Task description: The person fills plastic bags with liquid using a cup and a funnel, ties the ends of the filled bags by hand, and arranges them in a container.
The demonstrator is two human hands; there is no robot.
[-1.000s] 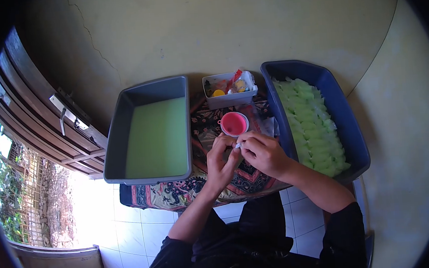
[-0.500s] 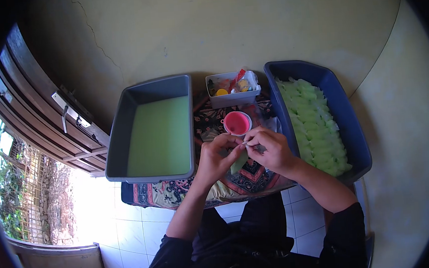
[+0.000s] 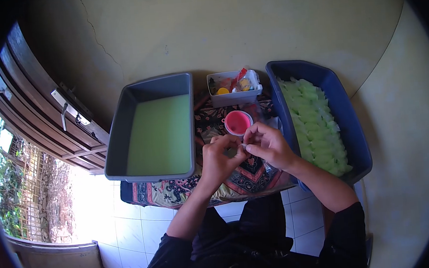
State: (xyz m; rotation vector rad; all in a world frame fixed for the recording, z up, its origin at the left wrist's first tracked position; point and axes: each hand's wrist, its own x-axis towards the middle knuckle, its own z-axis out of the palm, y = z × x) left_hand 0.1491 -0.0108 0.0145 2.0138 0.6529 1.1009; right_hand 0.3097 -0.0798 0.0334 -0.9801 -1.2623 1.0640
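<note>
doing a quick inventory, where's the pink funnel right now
In the head view, the pink funnel is near the centre, just beyond the right hand, with the grey tub to its left and the small white box behind it.

Cloth-covered table [image 3: 151, 190]: at left, tub [image 3: 153, 178] containing liquid [image 3: 162, 135]; at right, second tub [image 3: 343, 117] containing filled bags [image 3: 316, 127], rowed; between, rear, box [image 3: 235, 100] of oddments; before box, funnel [image 3: 237, 123]. Behind table: wall [image 3: 232, 28]. Far left: door [image 3: 34, 84].
</note>
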